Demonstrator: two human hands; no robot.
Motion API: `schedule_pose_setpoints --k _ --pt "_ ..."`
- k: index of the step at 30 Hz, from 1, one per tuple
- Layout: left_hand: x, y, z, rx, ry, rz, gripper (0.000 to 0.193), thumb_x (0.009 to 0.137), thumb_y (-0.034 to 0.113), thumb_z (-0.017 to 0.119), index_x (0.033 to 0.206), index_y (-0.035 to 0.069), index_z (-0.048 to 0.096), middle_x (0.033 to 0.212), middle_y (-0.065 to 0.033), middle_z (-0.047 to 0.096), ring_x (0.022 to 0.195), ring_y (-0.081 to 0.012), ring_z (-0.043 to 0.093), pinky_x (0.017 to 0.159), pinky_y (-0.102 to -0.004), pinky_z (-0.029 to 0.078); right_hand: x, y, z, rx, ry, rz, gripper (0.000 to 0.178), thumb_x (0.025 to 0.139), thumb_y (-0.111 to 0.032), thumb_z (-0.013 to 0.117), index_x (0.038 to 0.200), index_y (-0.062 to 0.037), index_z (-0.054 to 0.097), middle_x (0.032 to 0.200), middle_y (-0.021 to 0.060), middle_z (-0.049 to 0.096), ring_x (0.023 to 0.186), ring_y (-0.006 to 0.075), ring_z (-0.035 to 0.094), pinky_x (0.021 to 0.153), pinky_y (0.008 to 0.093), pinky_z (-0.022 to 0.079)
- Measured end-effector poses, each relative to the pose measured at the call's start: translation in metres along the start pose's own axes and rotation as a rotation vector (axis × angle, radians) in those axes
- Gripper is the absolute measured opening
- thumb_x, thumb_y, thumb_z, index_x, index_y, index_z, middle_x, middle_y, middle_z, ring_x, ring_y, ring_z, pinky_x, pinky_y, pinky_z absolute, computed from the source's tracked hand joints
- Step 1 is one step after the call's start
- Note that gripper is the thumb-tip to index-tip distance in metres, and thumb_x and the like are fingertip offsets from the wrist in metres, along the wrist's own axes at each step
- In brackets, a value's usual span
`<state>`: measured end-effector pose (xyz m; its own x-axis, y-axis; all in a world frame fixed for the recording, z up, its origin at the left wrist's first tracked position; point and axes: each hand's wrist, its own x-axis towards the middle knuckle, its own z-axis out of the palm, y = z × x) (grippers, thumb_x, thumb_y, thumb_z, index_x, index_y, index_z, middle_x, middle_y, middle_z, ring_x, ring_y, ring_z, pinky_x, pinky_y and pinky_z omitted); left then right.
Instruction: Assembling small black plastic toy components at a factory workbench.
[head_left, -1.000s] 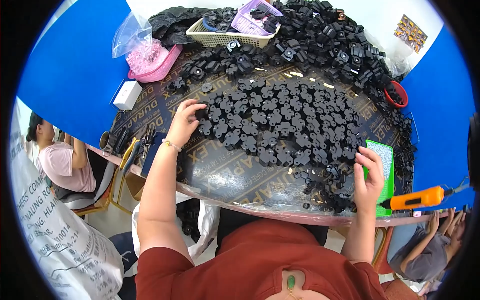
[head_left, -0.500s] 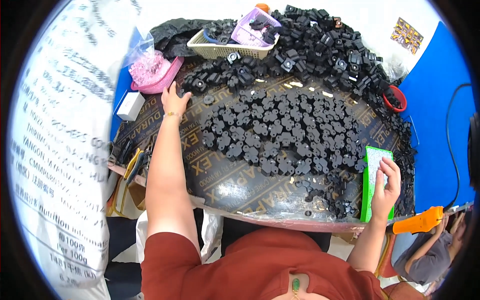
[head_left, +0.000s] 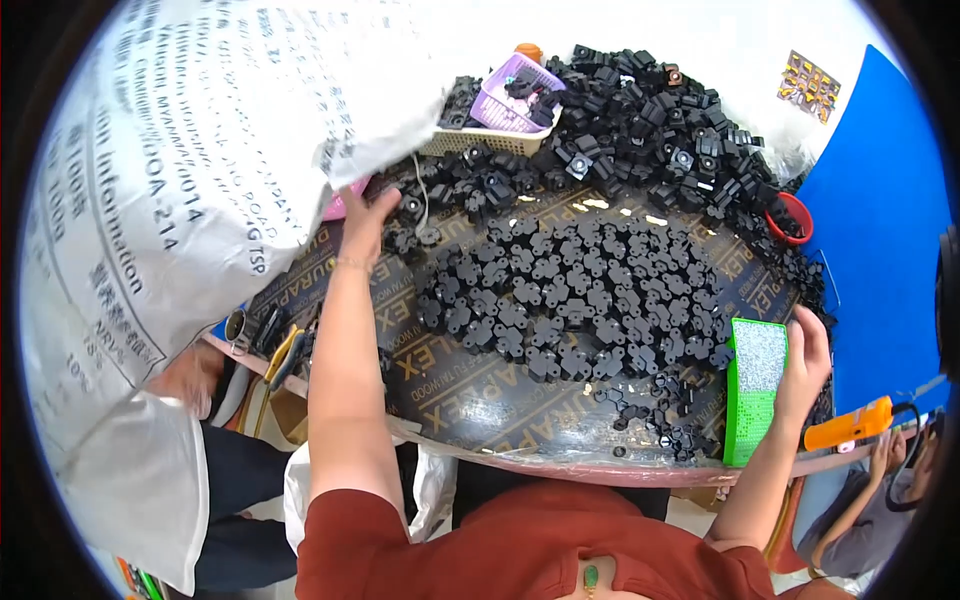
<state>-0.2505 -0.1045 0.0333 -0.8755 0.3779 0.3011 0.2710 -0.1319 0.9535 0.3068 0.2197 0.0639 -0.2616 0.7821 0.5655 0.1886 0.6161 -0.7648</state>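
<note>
While the left hand [head_left: 368, 215] is stretched far forward over the table [head_left: 470, 400], its fingers are spread loosely and laid against the lower edge of a large white woven sack [head_left: 190, 170], which is held up across the left side of the view and covers that end of the table. Whether the sack's edge is actually pinched cannot be told. A pink container [head_left: 340, 208] is only partly seen just under that hand. The right hand [head_left: 808, 350] is placed at the right edge of the table, its fingers curled narrowly around the far side of a green box [head_left: 755, 385] that is stood on its edge. Black plastic parts [head_left: 570, 290] are spread in a flat layer across the middle of the table, between the two hands, and more of them are heaped at the far side [head_left: 650, 110]. A purple basket [head_left: 510, 90] is set among that heap. An orange tool [head_left: 850, 425] is seen just beyond the table's right corner.
</note>
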Motion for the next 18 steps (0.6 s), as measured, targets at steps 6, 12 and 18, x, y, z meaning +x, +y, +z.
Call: schedule_pose_setpoints --k 6,12,18 --pt "0.092 0.106 0.061 -0.817 -0.283 0.338 0.060 0.104 0.034 0.046 0.151 0.001 0.030 0.154 -0.0156 0.037 0.139 -0.0300 0.039 0.114 -0.0425 0.036 0.062 -0.062 0.143 0.459 -0.417 0.169 0.050 0.091 -0.017 0.065 0.137 -0.0013 0.053 0.126 0.0147 0.061 0.102 0.0183 0.062 0.083 0.0303 0.054" --pt "0.103 0.146 0.077 0.435 -0.057 0.937 0.058 0.105 0.037 0.043 0.150 0.003 0.033 0.153 -0.0155 0.039 0.138 -0.0298 0.041 0.112 -0.0425 0.038 0.085 -0.080 0.172 0.512 -0.490 0.229 0.046 0.092 -0.012 0.063 0.137 -0.0032 0.054 0.122 0.0117 0.062 0.098 0.0163 0.062 0.081 0.0291 0.053" --pt "0.068 0.174 0.168 -0.774 -0.453 0.393 0.059 0.104 0.042 0.044 0.148 0.003 0.037 0.150 -0.0148 0.043 0.136 -0.0313 0.042 0.113 -0.0447 0.037 0.086 -0.061 0.177 0.702 -0.634 0.361 0.073 0.091 -0.025 0.069 0.153 -0.0096 0.033 0.140 0.0190 0.050 0.106 0.0252 0.063 0.090 0.0396 0.055"
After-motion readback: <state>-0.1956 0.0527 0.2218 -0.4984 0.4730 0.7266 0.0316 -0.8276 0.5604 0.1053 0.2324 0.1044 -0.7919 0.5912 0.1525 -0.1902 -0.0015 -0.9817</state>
